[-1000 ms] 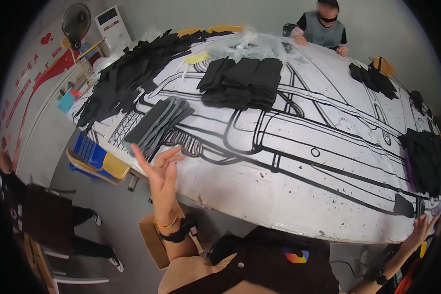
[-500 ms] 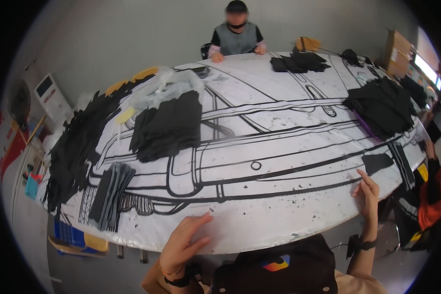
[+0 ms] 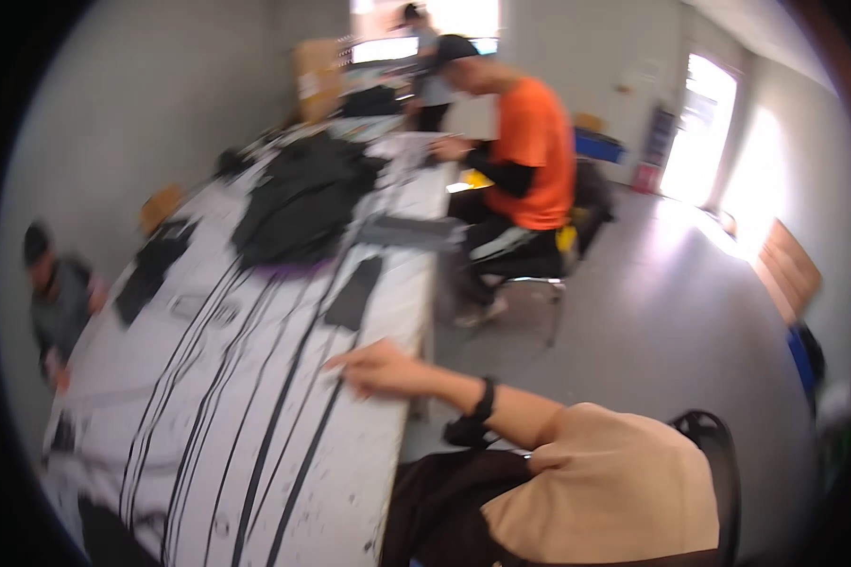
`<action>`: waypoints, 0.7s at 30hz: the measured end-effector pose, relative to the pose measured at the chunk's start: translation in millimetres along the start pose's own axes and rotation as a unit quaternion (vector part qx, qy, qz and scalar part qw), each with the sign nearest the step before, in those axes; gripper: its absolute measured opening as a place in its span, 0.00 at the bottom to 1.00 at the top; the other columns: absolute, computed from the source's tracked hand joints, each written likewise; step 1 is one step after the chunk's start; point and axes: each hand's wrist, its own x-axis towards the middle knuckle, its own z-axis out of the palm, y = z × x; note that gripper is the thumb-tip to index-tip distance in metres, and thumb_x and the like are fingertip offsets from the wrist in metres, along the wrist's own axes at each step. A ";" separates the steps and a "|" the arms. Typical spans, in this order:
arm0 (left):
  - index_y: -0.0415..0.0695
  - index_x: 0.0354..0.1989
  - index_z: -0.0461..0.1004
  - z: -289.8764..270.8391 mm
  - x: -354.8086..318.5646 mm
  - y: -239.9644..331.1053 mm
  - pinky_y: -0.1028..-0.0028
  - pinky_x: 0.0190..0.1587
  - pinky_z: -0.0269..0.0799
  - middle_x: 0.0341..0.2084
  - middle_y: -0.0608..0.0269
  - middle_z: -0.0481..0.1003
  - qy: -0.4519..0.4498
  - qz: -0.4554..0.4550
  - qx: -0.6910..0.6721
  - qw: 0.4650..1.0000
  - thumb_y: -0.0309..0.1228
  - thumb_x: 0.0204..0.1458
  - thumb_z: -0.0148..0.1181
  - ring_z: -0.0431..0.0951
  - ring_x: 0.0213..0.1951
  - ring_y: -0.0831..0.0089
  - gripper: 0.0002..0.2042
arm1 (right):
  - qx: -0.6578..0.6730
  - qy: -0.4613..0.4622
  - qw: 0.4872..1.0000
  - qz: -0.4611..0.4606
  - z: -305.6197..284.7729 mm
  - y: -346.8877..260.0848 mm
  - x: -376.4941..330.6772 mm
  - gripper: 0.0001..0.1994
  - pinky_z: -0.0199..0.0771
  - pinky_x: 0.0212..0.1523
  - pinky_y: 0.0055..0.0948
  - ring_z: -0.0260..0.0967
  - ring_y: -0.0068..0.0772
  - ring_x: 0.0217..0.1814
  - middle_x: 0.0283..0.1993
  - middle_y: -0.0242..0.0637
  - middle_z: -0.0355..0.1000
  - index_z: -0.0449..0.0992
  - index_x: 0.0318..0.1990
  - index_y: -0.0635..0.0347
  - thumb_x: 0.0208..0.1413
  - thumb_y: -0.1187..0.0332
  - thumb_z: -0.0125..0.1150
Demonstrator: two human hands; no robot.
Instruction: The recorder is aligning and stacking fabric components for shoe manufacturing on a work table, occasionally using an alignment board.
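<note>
My right hand [image 3: 383, 369] hangs over the near edge of a white table [image 3: 246, 378] covered with black line drawing. Its index finger points out toward the left, and I see nothing held in it; motion blurs the fingers a little. Just beyond the fingertips lies a single dark grey cloth piece [image 3: 353, 294]. Past that, a strip-like stack of grey cloth pieces [image 3: 411, 232] lies across the table's edge side. A large heap of black cloth [image 3: 302, 200] sits farther along, with a purple edge showing beneath it. My left hand is out of view.
A person in an orange shirt [image 3: 534, 151] sits on a chair along the table's right side. Another person [image 3: 61, 302] is at the left edge, near a smaller black cloth pile [image 3: 156, 265]. A third person [image 3: 430, 71] stands behind. A cardboard box [image 3: 319, 77] stands far back.
The view has swung to the right, bringing in the orange-shirted person and the floor. My left hand has left the picture. My right hand still reaches over the table near the grey cloth piece.
</note>
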 end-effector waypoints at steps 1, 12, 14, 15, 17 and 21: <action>0.31 0.66 0.62 4.5 33.1 -7.5 0.59 0.63 0.64 0.55 0.37 0.72 -0.017 0.043 -0.013 0.999 0.27 0.65 0.52 0.72 0.58 0.50 0.22 | 0.014 0.004 1.000 -0.009 0.0 0.4 -0.5 0.17 0.78 0.34 0.23 0.74 0.19 0.28 0.25 0.33 0.75 0.77 0.59 0.60 0.66 0.72 0.50; 0.31 0.66 0.63 29.5 155.9 -9.0 0.59 0.63 0.64 0.55 0.36 0.72 -0.085 0.175 -0.090 0.977 0.27 0.65 0.52 0.72 0.59 0.49 0.22 | 0.139 0.017 0.990 0.013 -22.6 -0.5 -11.2 0.17 0.70 0.26 0.20 0.72 0.20 0.24 0.24 0.34 0.74 0.75 0.59 0.65 0.67 0.71 0.48; 0.31 0.66 0.63 32.8 158.4 -8.6 0.59 0.63 0.64 0.55 0.36 0.72 -0.086 0.177 -0.105 0.975 0.27 0.65 0.52 0.72 0.59 0.49 0.22 | 0.143 0.014 0.990 0.008 -22.9 0.1 -11.0 0.17 0.70 0.26 0.20 0.72 0.20 0.24 0.24 0.34 0.74 0.75 0.59 0.65 0.67 0.71 0.48; 0.31 0.66 0.63 33.8 161.3 -8.9 0.59 0.63 0.64 0.55 0.36 0.72 -0.085 0.179 -0.112 0.974 0.27 0.65 0.52 0.72 0.59 0.49 0.22 | 0.150 0.015 0.988 0.014 -22.3 -2.0 -10.0 0.18 0.70 0.25 0.21 0.72 0.20 0.23 0.24 0.35 0.74 0.75 0.60 0.66 0.67 0.71 0.49; 0.31 0.66 0.63 36.1 166.8 -9.0 0.59 0.63 0.64 0.55 0.36 0.72 -0.082 0.186 -0.126 0.971 0.27 0.65 0.52 0.72 0.59 0.49 0.22 | 0.143 0.011 0.990 0.006 -20.6 1.9 -7.6 0.18 0.70 0.25 0.21 0.71 0.20 0.23 0.24 0.35 0.74 0.74 0.60 0.66 0.67 0.71 0.49; 0.31 0.66 0.63 42.6 181.6 -6.7 0.59 0.63 0.64 0.55 0.36 0.72 -0.082 0.205 -0.155 0.963 0.27 0.65 0.52 0.72 0.59 0.49 0.22 | 0.141 0.007 0.990 -0.016 -16.6 9.9 -1.4 0.18 0.71 0.25 0.22 0.71 0.21 0.22 0.23 0.36 0.74 0.74 0.59 0.68 0.65 0.71 0.52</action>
